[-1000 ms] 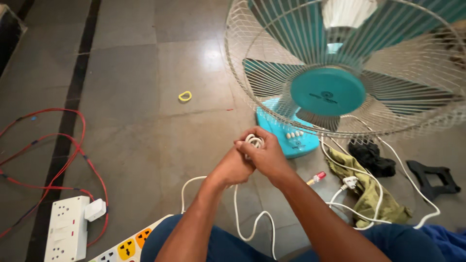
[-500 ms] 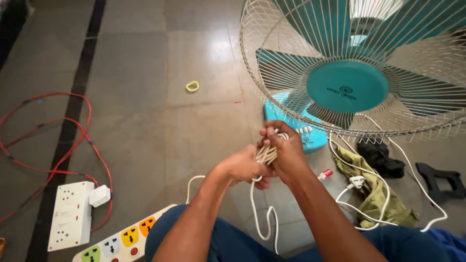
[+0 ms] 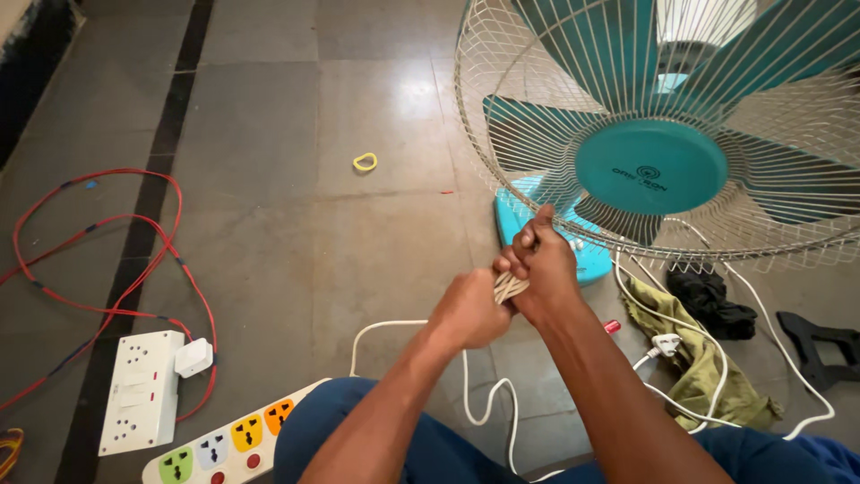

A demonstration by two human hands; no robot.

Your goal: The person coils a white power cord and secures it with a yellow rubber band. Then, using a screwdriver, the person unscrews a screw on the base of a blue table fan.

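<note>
My left hand and my right hand meet in front of me, both closed around a small bundle of folded white cable. The rest of the white cable trails in loops across the floor toward my knees. Just beyond my hands stands a teal table fan with a white wire guard; its teal base is right behind my right hand.
A white socket box with a plugged adapter and red wire lies at left. A white power strip with coloured sockets sits by my knee. A yellow ring, olive cloth, white plug and black objects lie around.
My hands have shifted right and closer to the fan base. The cable bundle has changed from a small coil at my fingertips to folded strands gripped between both hands.
</note>
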